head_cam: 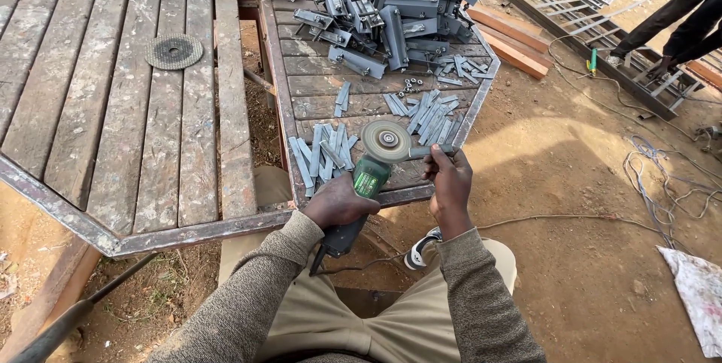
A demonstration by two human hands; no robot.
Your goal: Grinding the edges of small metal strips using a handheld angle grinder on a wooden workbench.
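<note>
Grinder (pixel 366 182) in left hand (pixel 340 201), strip (pixel 431 151) in right hand (pixel 450 180).

You get bright daylight, sun hitting dirt ground (pixel 571 152) hard, near glare. Your own shadow falls soft over lap. Frame sharp in middle, wide-angle bend at edges, slight blur on far corners.

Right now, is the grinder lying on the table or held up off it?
Held up: the left hand grips the green grinder, disc facing upward above the table.
</note>
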